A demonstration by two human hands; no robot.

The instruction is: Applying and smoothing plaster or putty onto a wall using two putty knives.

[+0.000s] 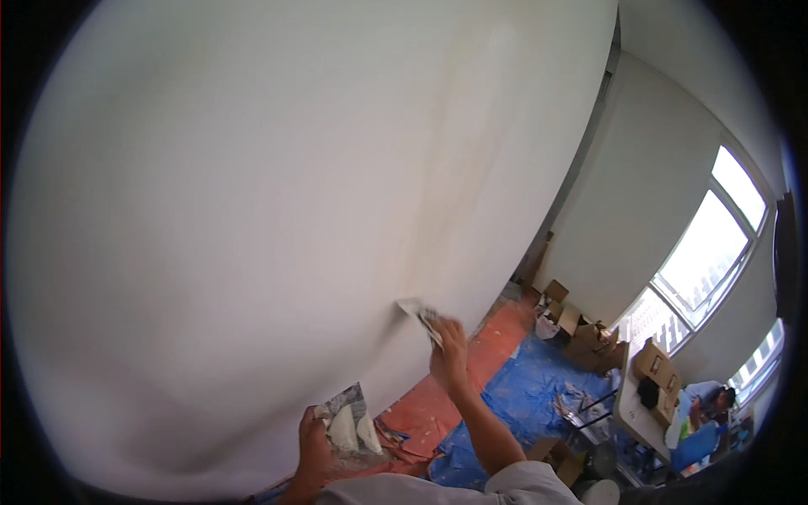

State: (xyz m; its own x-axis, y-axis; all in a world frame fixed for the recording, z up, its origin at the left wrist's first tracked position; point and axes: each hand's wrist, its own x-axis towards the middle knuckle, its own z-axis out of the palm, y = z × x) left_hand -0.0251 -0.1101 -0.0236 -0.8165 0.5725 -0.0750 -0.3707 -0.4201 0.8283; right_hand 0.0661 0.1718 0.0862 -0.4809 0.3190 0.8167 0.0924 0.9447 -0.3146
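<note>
My right hand (pixel 448 353) grips a putty knife (pixel 417 313), its pale blade against the white wall (pixel 252 185) below a faint yellowish vertical streak. Lower and to the left, my left hand (pixel 313 442) holds a flat metal blade (pixel 345 394) by its edge, with lumps of off-white paste (pixel 343 429) on its face.
Red sheeting (pixel 497 328) and blue sheeting (pixel 539 379) cover the floor beside the wall. Cardboard boxes (pixel 589 341) line the far wall under tall windows. At the right, a person (pixel 707 404) sits by a folding table (pixel 635 421) holding more boxes.
</note>
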